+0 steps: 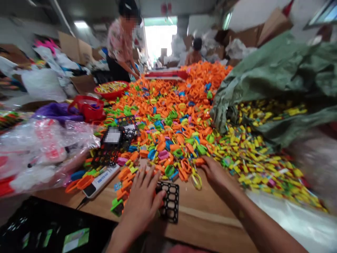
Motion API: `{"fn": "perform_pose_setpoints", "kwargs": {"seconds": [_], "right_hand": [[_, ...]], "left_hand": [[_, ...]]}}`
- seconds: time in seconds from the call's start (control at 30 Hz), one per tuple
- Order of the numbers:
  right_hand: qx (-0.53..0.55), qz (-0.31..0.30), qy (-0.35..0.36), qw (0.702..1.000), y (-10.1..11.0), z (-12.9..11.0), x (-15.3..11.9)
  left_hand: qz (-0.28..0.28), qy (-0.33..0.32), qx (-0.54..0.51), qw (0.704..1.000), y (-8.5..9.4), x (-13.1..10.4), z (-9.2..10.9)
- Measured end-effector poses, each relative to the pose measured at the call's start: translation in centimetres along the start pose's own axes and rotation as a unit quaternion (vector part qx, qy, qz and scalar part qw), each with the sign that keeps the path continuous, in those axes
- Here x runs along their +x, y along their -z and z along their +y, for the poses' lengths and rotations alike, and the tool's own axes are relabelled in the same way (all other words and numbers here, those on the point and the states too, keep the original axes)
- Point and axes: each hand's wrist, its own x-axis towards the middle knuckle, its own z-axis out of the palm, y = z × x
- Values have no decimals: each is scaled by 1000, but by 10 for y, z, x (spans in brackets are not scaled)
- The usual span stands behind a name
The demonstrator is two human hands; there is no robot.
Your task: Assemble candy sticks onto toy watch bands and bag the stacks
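Note:
My left hand (144, 193) lies palm down with its fingers apart, over the left part of a black plastic grid tray (172, 203) and a row of small orange plastic pieces (123, 184). The tray's left side is hidden under it. At the near edge of the heap is my right hand (214, 172), its fingertips closed around an orange plastic piece (199, 161). A yellow loop-shaped piece (196, 181) lies just left of that hand. The colourful heap (168, 130) of mostly orange plastic pieces, with green, blue, yellow and pink ones, spreads beyond both hands.
Small yellow pieces (244, 147) spill from a green sack (276, 77) on the right. At left are a white power strip (102, 181), stacked black grids (123, 130), clear bags (44, 151) and a red basket (112, 89). A person (122, 45) stands behind the heap; another (195, 52) is farther back.

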Motion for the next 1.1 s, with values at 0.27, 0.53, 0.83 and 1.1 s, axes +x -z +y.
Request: {"fn": "perform_pose_setpoints", "kwargs": {"seconds": [0.27, 0.53, 0.83, 1.1], "right_hand": [[-51, 17, -22, 998, 51, 16, -24], [-112, -78, -148, 980, 52, 7, -89], [131, -39, -9, 991, 22, -34, -78], [389, -107, 90, 911, -73, -129, -52]], "left_hand": [[23, -39, -30, 999, 2, -1, 1], [-6, -16, -121, 992, 18, 2, -3], [-27, -2, -92, 995, 13, 12, 8], [-36, -1, -92, 995, 15, 4, 13]]}}
